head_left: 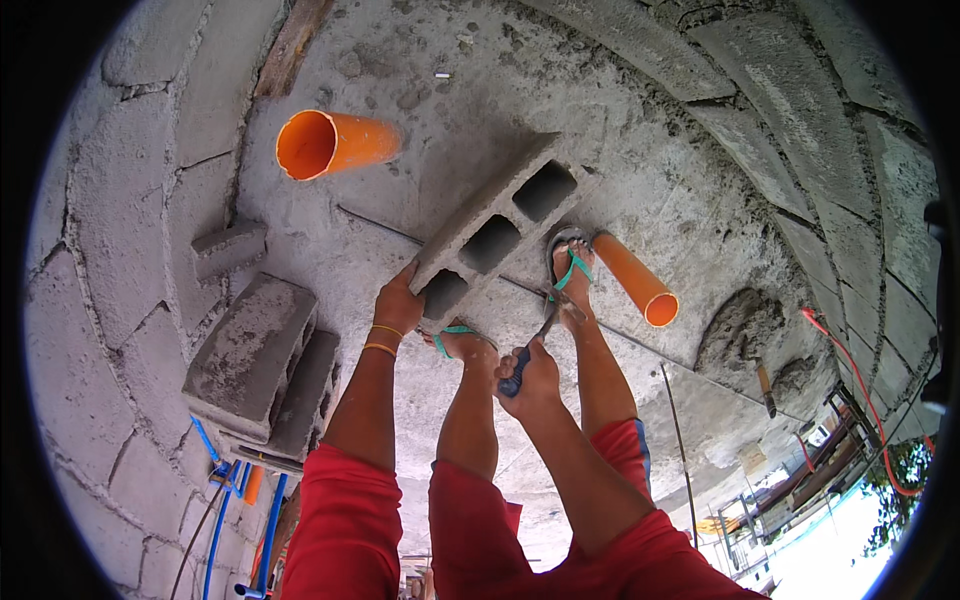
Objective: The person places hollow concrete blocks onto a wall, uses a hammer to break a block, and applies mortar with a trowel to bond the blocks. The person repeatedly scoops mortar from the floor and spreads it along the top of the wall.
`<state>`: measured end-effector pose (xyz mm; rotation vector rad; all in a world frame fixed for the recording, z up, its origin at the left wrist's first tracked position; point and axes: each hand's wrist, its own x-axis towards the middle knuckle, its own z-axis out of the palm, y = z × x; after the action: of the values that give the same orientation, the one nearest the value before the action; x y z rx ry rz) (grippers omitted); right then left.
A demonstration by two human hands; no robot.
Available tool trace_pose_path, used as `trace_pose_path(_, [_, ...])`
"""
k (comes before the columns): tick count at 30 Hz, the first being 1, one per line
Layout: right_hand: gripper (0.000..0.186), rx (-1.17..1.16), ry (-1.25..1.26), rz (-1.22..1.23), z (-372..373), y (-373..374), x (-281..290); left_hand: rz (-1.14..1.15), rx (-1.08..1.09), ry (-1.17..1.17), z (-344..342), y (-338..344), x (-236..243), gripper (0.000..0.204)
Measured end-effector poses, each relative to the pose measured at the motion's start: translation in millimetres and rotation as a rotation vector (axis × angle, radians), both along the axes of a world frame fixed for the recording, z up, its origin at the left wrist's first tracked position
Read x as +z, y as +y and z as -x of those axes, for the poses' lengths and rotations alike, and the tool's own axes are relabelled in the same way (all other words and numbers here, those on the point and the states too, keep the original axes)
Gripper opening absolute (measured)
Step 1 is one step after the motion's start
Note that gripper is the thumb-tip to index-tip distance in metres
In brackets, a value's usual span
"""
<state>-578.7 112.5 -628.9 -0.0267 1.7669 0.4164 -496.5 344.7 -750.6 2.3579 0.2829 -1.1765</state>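
Note:
A grey hollow concrete block with three cells facing up is in front of me, set diagonally. My left hand grips its near left corner; the fingertips are partly hidden behind the block. My right hand is closed around the dark blue grip of a hammer. Its metal shaft points away from me, and its head, hard to make out against my leg, is just right of the block. My sandalled feet are close to the block's near side. Whether the block's underside touches the floor cannot be seen.
Orange pipes stand out of the concrete floor on both sides. Concrete blocks are stacked at left near blue pipes. A mortar pile, a wooden-handled tool and a red hose lie right. Block walls enclose both sides.

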Motion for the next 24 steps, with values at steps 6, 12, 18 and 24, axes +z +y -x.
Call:
trace_pose_path(6, [0.043,0.294,-0.224,-0.181,-23.2,2.1,-12.5,0.022,0.032,0.002,-0.1,3.1,-4.3,0.065])
trace_pose_path(12, [0.048,0.044,-0.285,-0.278,-35.9,5.3,-29.8,0.008,0.008,-0.016,-0.9,5.1,-7.4,0.065])
trace_pose_path(18, [0.044,0.137,-0.210,-0.140,-33.2,1.8,-43.8,-0.001,0.013,0.016,2.2,5.6,-3.0,0.065])
trace_pose_path(24, [0.047,0.387,-0.166,-0.140,-28.1,-0.7,-34.6,0.022,0.033,-0.030,-3.3,5.3,-7.1,0.064])
